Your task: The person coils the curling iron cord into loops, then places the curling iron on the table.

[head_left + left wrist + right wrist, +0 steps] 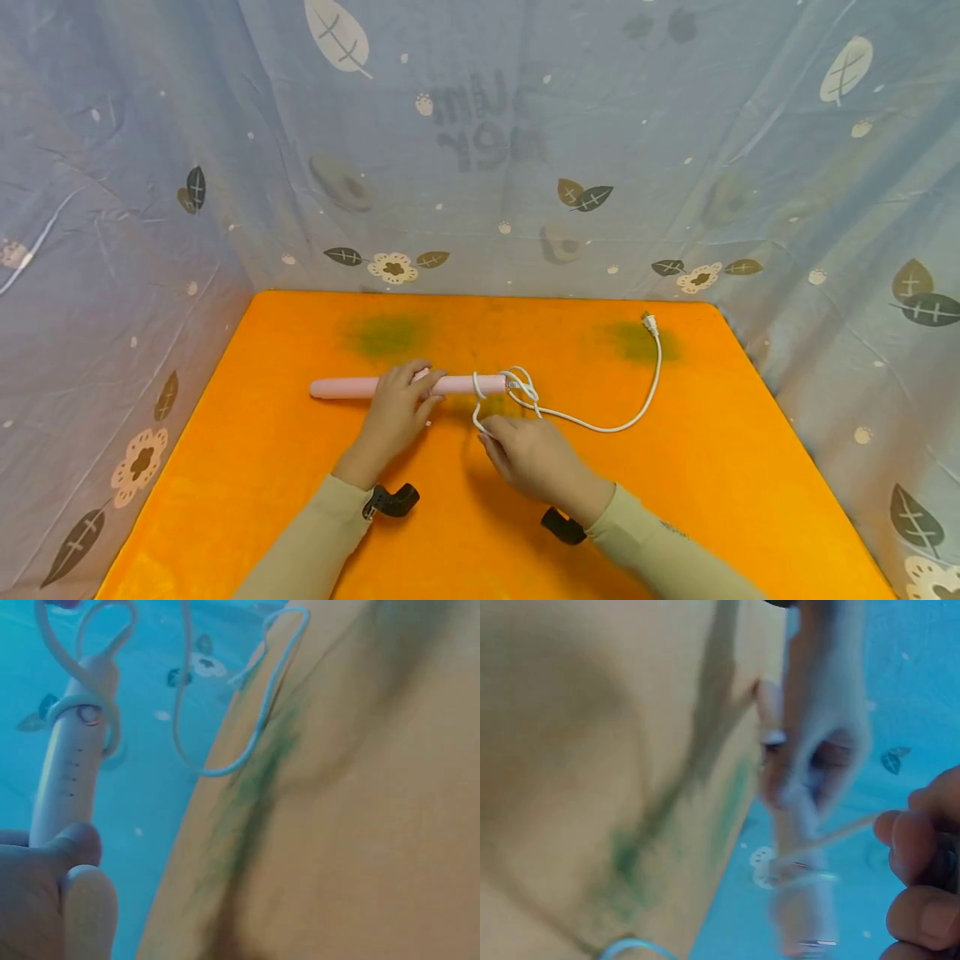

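My left hand (397,407) grips the middle of a pink hair straightener (468,384), its fingers and thumb wrapped round the body. The straightener is level above the table in the head view, its rounded end pointing left. A round button and a row of small dots show on it in the left wrist view. Its white cord (611,429) loops round the body near the cord end. Below that end my right hand (536,458) pinches a stretch of the cord, which runs taut to the straightener in the right wrist view.
An orange cloth-covered table (247,467) spreads beneath both hands. The cord's free part curves right to a white plug (649,323) near the back edge. Patterned blue-grey curtains (487,150) enclose the table at the back and both sides.
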The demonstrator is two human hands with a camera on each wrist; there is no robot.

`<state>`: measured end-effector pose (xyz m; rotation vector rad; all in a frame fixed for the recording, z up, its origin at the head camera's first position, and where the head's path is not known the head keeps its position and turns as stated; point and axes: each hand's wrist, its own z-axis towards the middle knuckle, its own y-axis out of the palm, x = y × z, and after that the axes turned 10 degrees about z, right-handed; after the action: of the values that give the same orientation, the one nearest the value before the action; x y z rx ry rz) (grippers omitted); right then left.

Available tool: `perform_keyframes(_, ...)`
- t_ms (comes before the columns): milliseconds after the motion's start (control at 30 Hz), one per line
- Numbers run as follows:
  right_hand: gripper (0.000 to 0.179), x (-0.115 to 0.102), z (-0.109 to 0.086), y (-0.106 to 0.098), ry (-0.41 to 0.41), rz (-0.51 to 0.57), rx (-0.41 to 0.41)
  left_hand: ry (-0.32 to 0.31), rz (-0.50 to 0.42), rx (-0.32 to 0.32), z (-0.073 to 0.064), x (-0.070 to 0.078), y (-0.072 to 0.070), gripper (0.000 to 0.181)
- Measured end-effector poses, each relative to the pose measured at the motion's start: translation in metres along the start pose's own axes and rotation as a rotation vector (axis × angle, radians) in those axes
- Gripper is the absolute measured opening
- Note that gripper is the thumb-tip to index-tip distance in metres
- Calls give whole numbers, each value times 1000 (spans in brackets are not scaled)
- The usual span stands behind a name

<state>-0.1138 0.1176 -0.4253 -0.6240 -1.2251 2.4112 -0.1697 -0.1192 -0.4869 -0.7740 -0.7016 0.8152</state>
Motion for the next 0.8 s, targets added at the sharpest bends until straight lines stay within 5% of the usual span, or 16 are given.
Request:
perform_keyframes(200, 11, 4, 13, -19, 2, -29, -15, 33, 27, -61, -6, 1, 3, 39)
perform_keyframes(567, 14, 9, 21, -38, 60, 15, -25, -16, 14, -23, -4, -5, 0, 37)
perform_keyframes(667, 12, 5, 22, -44, 90, 59, -150, -21, 24, -31, -3, -8, 0, 37)
perform_keyframes(800, 3, 3, 24, -55, 158, 346, -438, -9, 27, -29, -4, -10, 1, 37)
